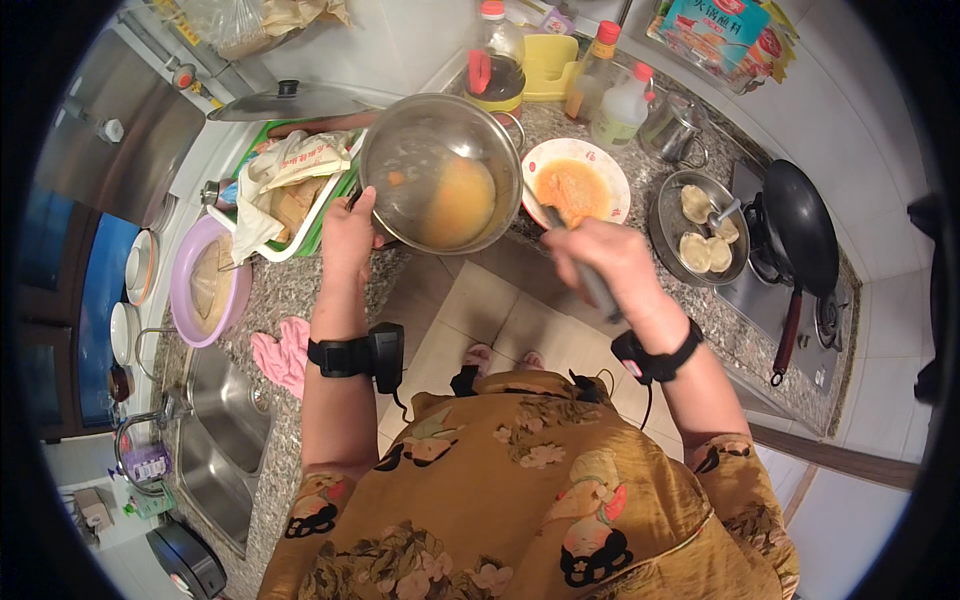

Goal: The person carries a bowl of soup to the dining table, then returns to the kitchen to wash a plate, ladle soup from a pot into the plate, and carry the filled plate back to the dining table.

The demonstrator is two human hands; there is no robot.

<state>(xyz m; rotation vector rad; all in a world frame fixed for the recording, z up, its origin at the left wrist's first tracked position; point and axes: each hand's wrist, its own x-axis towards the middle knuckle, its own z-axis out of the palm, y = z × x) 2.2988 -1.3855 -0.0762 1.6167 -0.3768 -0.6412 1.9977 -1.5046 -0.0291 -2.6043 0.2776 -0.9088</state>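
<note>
My left hand [347, 229] grips the side handle of a stainless steel pot [390, 139], which is held tilted over the counter's edge. Some orange liquid [461, 199] has gathered in the pot's lower right. With my right hand [607, 259] I hold a grey-handled utensil [598, 289], blurred by motion. Its head is hard to make out, between the pot's rim and a red-rimmed white bowl [615, 161]. Orange-coloured food in liquid [570, 187] fills part of that bowl, which sits on the counter just right of the pot.
To the right, a metal pan [670, 232] holds several pale round dough pieces beside a black wok [802, 225] on the gas stove [750, 304]. Bottles [621, 112] stand behind the bowl. A filled white basket [262, 244], purple basin [241, 296], pink cloth [283, 352] and sink [221, 450] are left.
</note>
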